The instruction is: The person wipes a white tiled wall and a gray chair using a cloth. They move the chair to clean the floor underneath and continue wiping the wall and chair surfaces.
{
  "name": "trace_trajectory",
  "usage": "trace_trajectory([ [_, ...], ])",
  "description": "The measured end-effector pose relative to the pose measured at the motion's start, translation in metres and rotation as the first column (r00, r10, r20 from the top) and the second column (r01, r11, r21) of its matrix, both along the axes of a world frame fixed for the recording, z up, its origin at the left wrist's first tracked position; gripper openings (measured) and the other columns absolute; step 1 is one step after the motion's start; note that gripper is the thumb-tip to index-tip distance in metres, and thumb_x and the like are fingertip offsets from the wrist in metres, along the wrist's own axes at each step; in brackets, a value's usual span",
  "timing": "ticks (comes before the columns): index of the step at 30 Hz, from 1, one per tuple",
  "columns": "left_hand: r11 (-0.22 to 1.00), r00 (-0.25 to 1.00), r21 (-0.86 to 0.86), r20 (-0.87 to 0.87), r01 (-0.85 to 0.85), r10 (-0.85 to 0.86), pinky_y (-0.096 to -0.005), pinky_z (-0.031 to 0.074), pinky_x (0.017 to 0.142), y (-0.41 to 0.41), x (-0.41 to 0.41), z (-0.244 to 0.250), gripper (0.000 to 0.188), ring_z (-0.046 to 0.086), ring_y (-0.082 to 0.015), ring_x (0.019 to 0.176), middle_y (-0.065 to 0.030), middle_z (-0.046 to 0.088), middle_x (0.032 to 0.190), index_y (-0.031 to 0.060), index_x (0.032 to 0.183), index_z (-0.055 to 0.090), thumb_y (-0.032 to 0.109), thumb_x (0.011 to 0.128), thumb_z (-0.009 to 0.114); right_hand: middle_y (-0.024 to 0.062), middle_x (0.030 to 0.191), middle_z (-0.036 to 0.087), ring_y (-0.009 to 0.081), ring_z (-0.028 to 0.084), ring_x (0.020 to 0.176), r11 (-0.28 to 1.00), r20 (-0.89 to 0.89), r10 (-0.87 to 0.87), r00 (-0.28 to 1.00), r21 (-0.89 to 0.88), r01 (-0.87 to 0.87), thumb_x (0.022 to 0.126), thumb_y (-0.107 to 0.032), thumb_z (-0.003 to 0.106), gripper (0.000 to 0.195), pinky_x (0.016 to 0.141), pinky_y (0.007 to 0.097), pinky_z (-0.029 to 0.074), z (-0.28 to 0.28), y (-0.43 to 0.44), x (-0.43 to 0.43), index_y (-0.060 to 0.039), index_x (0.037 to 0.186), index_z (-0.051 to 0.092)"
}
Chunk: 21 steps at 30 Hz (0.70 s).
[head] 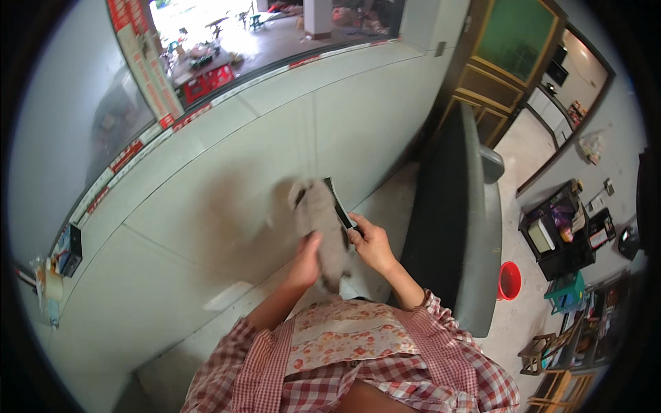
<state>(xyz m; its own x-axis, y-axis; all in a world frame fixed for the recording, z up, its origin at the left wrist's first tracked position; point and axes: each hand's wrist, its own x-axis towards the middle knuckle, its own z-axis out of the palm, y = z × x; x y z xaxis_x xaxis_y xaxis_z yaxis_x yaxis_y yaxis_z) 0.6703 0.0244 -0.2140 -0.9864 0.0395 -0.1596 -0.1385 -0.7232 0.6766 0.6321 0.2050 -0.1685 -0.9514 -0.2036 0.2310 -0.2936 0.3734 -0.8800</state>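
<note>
My left hand (307, 263) grips a greyish-brown fuzzy item (323, 227), perhaps a shoe or slipper; its exact kind is too blurred to tell. It is held upright in front of my apron, before the pale tiled wall. In my right hand (369, 242) is the dark handle of a long, narrow brush-like tool (336, 204), whose curved head lies along the right side of the fuzzy item. Whether the two touch cannot be told. A floral apron (356, 333) covers my front.
A dark padded sofa (439, 217) stands close at my right, with a red bucket (509, 281) beyond it. Ahead, the tiled wall (248, 155) rises to a window ledge. Farther right are a black cart (557, 232), a green stool (565, 294) and a wooden chair (550, 346).
</note>
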Motion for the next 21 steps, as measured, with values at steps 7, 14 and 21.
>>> trace_trajectory([
  [7, 0.97, 0.97, -0.053, 0.046, -0.237, 0.239, -0.0356, 0.052, 0.085, 0.016, -0.089, 0.037, 0.034, 0.061, -0.0178, 0.101, -0.0056, 0.063, 0.114, 0.0021, 0.12, 0.056, 0.015, 0.091, 0.069, 0.0269, 0.09, 0.065, 0.0441, 0.064, 0.086, 0.97, 0.0, 0.025, 1.0, 0.242, -0.024, 0.087, -0.004, 0.059, 0.039, 0.074, 0.0448, 0.052, 0.02, -0.047, -0.005, 0.0003, 0.126, 0.057],
  [14, 0.987, 0.97, 0.083, 0.212, -0.138, 0.118, -0.0367, 0.054, 0.08, 0.035, -0.136, 0.022, 0.033, 0.064, -0.0194, 0.096, -0.0053, 0.066, 0.107, 0.0058, 0.114, 0.06, 0.026, 0.09, 0.07, 0.0194, 0.082, 0.067, 0.0344, 0.066, 0.072, 0.956, 0.108, -0.008, 0.994, 0.293, -0.024, 0.091, -0.008, 0.062, 0.036, 0.068, 0.0385, 0.052, 0.021, 0.0, -0.013, -0.001, 0.126, 0.058],
  [21, 0.954, 0.936, 0.273, 0.285, 0.127, -0.206, -0.0451, 0.052, 0.089, 0.022, -0.189, -0.018, 0.046, 0.063, -0.0276, 0.101, -0.0087, 0.066, 0.112, 0.0079, 0.121, 0.058, 0.046, 0.094, 0.06, -0.0016, 0.07, 0.058, 0.0047, 0.05, 0.059, 0.907, 0.491, 0.104, 0.865, -0.404, 0.121, 0.095, -0.009, 0.063, 0.026, 0.052, 0.0222, 0.041, 0.033, 0.081, -0.067, -0.0025, 0.12, 0.064],
])
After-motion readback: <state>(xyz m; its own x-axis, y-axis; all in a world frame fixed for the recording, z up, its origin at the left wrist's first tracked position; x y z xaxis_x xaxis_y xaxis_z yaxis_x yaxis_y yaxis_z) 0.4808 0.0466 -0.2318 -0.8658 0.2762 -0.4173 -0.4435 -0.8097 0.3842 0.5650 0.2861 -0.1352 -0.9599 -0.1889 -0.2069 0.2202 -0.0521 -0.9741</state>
